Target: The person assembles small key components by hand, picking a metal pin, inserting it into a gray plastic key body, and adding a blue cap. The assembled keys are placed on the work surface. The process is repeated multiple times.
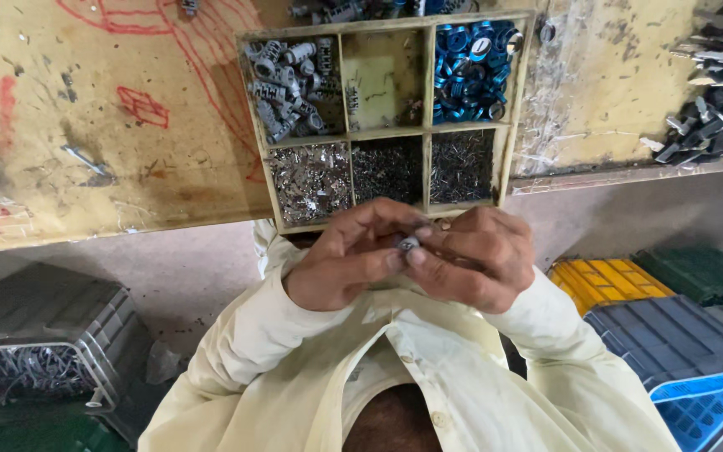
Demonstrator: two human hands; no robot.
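Note:
My left hand (pixel 346 259) and my right hand (pixel 474 258) meet close in front of my chest, fingertips pinched together on a small metal part (pixel 409 244) with a silvery face. Both hands grip it; most of the part is hidden by the fingers. Just beyond the hands stands a wooden compartment tray (pixel 345 84) on the edge of a worn yellowish table (pixel 110 167). The tray holds grey metal cylinders (pixel 288 84) at top left, blue rings (pixel 470 71) at top right, and small dark and shiny pins in the lower row.
A pile of dark metal pieces (pixel 717 92) lies on the table at right. Below the table are a grey crate with metal parts (pixel 35 351) at left, and yellow (pixel 604 280), green (pixel 700 272) and grey-blue crates (pixel 679 343) at right.

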